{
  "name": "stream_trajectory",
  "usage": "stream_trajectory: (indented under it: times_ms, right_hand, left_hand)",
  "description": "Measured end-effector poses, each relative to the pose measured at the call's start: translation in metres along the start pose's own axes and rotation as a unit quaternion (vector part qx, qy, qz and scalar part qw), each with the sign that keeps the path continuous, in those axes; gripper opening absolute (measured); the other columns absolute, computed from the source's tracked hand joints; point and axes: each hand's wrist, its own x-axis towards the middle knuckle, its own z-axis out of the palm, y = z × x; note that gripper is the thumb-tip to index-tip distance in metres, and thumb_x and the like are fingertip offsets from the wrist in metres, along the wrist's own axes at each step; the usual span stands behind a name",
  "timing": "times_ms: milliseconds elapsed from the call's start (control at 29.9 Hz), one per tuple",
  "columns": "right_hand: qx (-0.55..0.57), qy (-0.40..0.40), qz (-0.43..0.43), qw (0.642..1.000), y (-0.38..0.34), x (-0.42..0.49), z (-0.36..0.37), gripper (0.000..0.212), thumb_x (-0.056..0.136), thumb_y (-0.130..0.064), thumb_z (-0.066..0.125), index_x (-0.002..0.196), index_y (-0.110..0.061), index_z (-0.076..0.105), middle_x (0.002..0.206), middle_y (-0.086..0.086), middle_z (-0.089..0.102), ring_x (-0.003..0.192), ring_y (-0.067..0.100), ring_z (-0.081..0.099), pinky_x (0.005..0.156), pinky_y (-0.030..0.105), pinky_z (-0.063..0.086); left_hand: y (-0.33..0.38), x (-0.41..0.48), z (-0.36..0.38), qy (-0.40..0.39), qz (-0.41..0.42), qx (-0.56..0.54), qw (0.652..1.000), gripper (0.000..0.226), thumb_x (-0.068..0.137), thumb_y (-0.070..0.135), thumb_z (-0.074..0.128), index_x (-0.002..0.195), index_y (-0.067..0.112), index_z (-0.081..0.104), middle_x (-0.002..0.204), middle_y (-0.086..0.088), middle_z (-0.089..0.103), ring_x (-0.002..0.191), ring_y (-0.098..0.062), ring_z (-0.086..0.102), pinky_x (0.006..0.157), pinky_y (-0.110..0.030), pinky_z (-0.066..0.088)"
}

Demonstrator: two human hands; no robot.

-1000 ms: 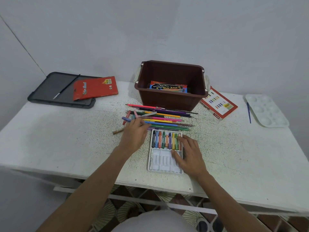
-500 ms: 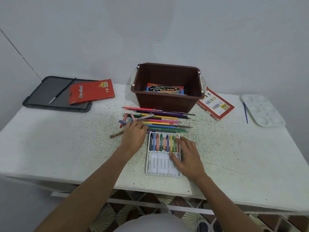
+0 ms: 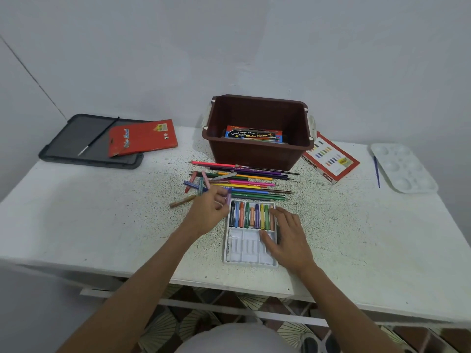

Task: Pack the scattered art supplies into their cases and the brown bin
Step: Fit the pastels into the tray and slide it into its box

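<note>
A white crayon tray [image 3: 244, 252] lies near the table's front edge, with several crayons [image 3: 251, 215] in its far row. My right hand [image 3: 289, 236] holds the tray's right side, thumb inside and fingers along the rim. My left hand [image 3: 210, 210] sits just left of the tray, pinching a purple crayon [image 3: 228, 198] over its top-left corner. Beyond lie loose crayons [image 3: 198, 183], a brown crayon [image 3: 182, 201] and a row of coloured pencils [image 3: 251, 183]. The brown bin [image 3: 257, 152] behind them holds a watercolour box [image 3: 254, 135].
A red pencil case [image 3: 142, 137] and a thin brush [image 3: 99, 136] rest on a dark grey lid [image 3: 76, 146] at the back left. Right of the bin are an oil pastel box [image 3: 331, 160], a blue brush [image 3: 376, 171] and a white palette [image 3: 404, 168].
My left hand has drawn back from the loose crayons toward the tray, now with a purple crayon in its fingers. My right hand stays on the tray.
</note>
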Motion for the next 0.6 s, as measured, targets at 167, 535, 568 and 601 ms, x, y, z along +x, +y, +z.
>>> stream_trajectory:
  times_ms: [167,535,568,601]
  right_hand:
    - [-0.003,-0.001,0.002,1.0,0.0,0.001,0.0,0.061,0.094,-0.054,0.048,0.139,-0.013,0.044,0.138,0.004,0.048,0.127,0.017,0.038,0.104,0.037,0.039]
    - [-0.009,0.003,-0.002,1.0,-0.001,0.0,0.0,0.06,0.094,-0.055,0.047,0.138,-0.014,0.044,0.137,0.004,0.049,0.124,0.017,0.038,0.103,0.035,0.038]
    - [-0.011,0.003,-0.002,1.0,-0.002,0.0,0.0,0.061,0.094,-0.055,0.046,0.138,-0.014,0.044,0.137,0.004,0.048,0.125,0.017,0.038,0.103,0.036,0.038]
    - [-0.012,0.002,-0.001,1.0,-0.002,0.0,0.0,0.061,0.094,-0.056,0.045,0.138,-0.014,0.044,0.137,0.004,0.048,0.125,0.017,0.037,0.104,0.036,0.037]
  left_hand:
    - [0.0,-0.026,0.007,-0.079,-0.017,-0.022,0.996,0.049,0.088,0.008,0.067,0.13,0.028,0.05,0.09,-0.001,0.065,0.069,-0.004,0.068,0.056,-0.013,0.048]
    - [-0.021,-0.044,0.024,-0.089,0.026,0.131,0.987,0.034,0.089,0.028,0.067,0.123,0.031,0.061,0.105,0.009,0.052,0.095,-0.005,0.051,0.084,-0.023,0.044]
    - [-0.024,-0.045,0.027,-0.086,0.028,0.132,0.987,0.032,0.09,0.031,0.066,0.122,0.031,0.062,0.107,0.009,0.049,0.1,-0.006,0.048,0.088,-0.024,0.043]
    - [-0.026,-0.045,0.028,-0.08,0.03,0.13,0.988,0.032,0.091,0.032,0.065,0.123,0.032,0.062,0.109,0.008,0.046,0.104,-0.007,0.046,0.091,-0.025,0.042]
